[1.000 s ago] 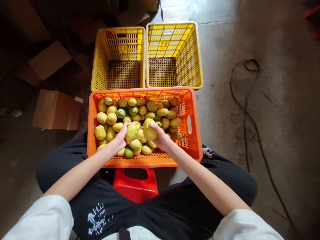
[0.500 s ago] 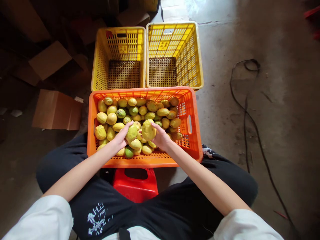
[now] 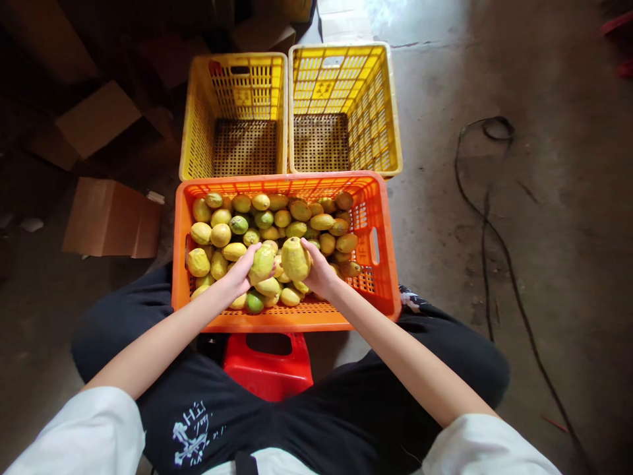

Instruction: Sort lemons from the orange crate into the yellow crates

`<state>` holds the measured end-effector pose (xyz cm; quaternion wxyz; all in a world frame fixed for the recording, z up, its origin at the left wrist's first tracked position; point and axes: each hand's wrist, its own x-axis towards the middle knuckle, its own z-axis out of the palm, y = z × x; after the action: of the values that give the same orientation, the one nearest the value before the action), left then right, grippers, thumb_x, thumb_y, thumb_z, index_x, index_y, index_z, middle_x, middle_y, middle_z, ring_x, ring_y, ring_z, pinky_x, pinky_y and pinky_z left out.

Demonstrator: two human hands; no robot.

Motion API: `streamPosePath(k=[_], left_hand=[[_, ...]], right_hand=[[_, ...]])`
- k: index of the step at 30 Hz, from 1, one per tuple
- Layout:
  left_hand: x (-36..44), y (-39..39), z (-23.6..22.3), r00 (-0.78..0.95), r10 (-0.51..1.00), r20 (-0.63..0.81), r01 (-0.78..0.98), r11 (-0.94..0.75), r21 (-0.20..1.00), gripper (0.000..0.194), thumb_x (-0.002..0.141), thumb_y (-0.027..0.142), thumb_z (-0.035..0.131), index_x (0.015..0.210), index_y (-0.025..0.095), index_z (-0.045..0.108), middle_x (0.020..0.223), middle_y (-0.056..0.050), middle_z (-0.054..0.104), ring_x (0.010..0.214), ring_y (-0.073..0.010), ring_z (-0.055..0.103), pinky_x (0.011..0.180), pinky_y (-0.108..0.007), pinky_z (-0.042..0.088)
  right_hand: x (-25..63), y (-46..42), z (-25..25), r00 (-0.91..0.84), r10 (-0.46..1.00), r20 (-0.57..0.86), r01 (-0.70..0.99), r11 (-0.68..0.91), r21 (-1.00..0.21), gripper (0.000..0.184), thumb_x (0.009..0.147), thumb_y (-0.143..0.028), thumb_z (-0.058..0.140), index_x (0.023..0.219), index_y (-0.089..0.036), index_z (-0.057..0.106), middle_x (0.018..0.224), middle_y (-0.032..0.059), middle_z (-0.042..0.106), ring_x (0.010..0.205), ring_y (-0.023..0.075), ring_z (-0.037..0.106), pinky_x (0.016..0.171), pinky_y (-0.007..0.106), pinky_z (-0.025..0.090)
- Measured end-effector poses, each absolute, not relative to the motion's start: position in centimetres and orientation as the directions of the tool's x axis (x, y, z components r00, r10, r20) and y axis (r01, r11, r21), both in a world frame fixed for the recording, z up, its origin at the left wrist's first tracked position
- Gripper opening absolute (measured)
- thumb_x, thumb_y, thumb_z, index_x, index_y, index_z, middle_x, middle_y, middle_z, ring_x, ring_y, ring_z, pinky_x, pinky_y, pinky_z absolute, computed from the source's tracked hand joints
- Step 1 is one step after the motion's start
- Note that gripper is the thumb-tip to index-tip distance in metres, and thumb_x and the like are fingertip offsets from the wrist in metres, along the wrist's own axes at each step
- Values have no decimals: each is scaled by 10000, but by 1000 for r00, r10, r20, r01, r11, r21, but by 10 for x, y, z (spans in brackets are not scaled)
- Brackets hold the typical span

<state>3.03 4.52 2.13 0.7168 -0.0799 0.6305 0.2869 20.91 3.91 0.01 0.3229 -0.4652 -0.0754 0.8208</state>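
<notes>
My left hand (image 3: 243, 272) is closed round a lumpy yellow-green fruit (image 3: 261, 264), thumb on its upper side. Just to the right, my right hand (image 3: 320, 269) grips a larger yellow fruit (image 3: 296, 259) with a dark spot at its top end. The two fruits are held close together, a small gap between them. Below them is an orange plastic crate (image 3: 291, 322) with many oval fruits inside, mostly yellow and a few green, such as the green fruit (image 3: 254, 302) near the front wall. My hands hide part of the pile.
Behind the orange crate stand a left yellow crate (image 3: 185, 132) and a right yellow crate (image 3: 398, 132), side by side. A red stool (image 3: 267, 376) is between my legs. Cardboard boxes (image 3: 113, 218) lie at left; a black cable (image 3: 509, 264) runs along the concrete floor at right.
The fruit in my right hand has turned, so its dark-spotted end now points up and away. The left fruit has turned slightly. Both hands stay in nearly the same place.
</notes>
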Motion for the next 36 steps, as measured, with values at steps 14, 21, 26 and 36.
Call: streamPosePath(k=[14,21,26,36], left_hand=[[26,47,26,67,345,-936,-545,799,256,387,1183,348,484,1138,132,802,687,-76,711,667,-235,729,655,-313,666],[24,47,23,72,328,-942,-576,785,229,478,1194,518,501,964,188,758,681,-104,733,579,-230,699,565,-325,648],[22,48,23,30,367,-930,-643,719,263,309,1164,406,572,989,213,739,685,-35,721,544,-204,672,555,-310,614],[19,48,18,155,389,-908,-589,775,231,531,1186,429,431,970,106,793,681,-113,722,567,-227,688,580,-330,633]], right_hand=[[211,41,-3,-316,565,-762,-479,-788,-386,606,774,-772,946,1082,-281,773,923,71,880,1036,378,905,809,442,760],[211,38,-2,-341,612,-714,-430,-777,-460,634,643,-745,1039,970,-299,731,997,101,883,1165,398,871,875,463,753],[211,36,0,-315,653,-689,-452,-741,-496,735,483,-696,1127,941,-297,713,1022,92,866,1153,390,854,874,457,739],[215,37,-5,-330,630,-703,-515,-744,-425,575,727,-647,1044,999,-279,696,887,42,818,948,342,860,780,440,697]])
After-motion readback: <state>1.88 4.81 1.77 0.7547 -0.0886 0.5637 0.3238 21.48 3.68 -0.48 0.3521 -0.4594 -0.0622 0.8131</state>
